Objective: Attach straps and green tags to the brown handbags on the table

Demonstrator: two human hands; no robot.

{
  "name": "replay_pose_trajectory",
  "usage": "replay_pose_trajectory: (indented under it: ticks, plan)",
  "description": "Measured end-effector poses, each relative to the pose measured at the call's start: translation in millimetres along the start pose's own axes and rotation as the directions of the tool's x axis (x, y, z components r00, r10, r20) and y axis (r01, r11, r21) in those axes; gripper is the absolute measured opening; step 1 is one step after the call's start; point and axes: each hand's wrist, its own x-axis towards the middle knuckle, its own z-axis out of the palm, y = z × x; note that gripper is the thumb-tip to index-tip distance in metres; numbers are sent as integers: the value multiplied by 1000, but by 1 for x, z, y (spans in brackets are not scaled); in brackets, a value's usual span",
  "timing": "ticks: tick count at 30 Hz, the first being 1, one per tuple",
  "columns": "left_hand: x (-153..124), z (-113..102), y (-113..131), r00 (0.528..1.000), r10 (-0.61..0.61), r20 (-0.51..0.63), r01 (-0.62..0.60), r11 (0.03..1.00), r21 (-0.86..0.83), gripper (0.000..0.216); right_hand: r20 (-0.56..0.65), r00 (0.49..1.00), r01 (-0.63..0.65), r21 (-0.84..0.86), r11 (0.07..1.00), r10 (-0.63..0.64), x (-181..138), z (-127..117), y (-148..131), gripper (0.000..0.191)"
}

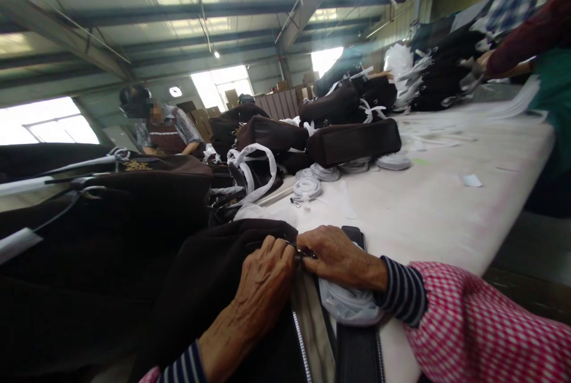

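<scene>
A dark fabric bag [209, 276] lies in front of me with its zipper [301, 344] undone and the pale lining [312, 323] showing. My left hand [265, 288] is closed on the bag's edge near the zipper's far end. Right beside it, my right hand [341, 257] pinches a small dark metal fitting [305, 254] at that same edge; its exact kind is mostly covered by fingers. Under my right wrist sits a bundle in white wrapping [350, 305], on top of the bag's black smooth panel [357, 353].
More dark bags [357, 140] are heaped along the white table [450, 210]. Coiled white-wrapped straps [307, 185] lie beyond my hands. A co-worker [167, 127] stands at the back left; another person's sleeve [530, 38] reaches in at right toward stacked dark pieces [446, 68].
</scene>
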Motion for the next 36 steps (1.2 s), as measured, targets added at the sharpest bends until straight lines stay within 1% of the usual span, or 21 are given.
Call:
replay_pose_trajectory:
  ticks: [3, 5, 8, 11, 16, 20, 23, 26, 28, 31, 36]
  plan:
    - [2, -5, -2, 997, -44, 61, 44, 999, -3, 16, -6, 1000, -2, 27, 1000, 2, 0, 0, -1, 2]
    - [3, -7, -4, 997, -10, 77, 13, 999, -41, 10, -19, 1000, -6, 38, 999, 7, 0, -1, -1, 3]
    - [4, -7, -4, 998, 22, 54, -18, 996, -85, 12, -39, 999, -22, 65, 998, 24, 0, -1, -2, 4]
    - [6, -6, -1, 999, -10, 51, 14, 996, -83, 7, -54, 998, -26, 95, 995, 31, -1, -2, -1, 6]
    - [9, -10, 1, 990, -86, 110, 103, 982, -157, 10, -70, 998, 14, 173, 985, -2, -2, -4, -1, 10]
    - [6, -15, -6, 989, -131, 72, 147, 948, -282, 9, -52, 998, 39, 199, 979, -29, -2, -5, -2, 11]
    - [1, -21, -14, 981, -170, 89, 192, 873, -449, 12, -47, 998, 47, 201, 978, -39, -2, -6, -4, 10]
    - [-2, -24, -21, 969, -204, 138, 245, 737, -630, 21, -35, 997, 68, 216, 974, -62, -3, -7, -7, 10]
    - [-3, -22, -25, 965, -216, 146, 253, 637, -729, 25, -25, 997, 71, 214, 974, -67, -4, -8, -10, 10]
    - [-1, -17, -28, 955, -254, 153, 272, 543, -794, 23, -13, 999, 49, 188, 981, -47, -3, -8, -14, 10]
    - [2, -10, -27, 928, -328, 175, 323, 481, -815, 20, 24, 1000, -22, 163, 986, 18, 2, -9, -18, 8]
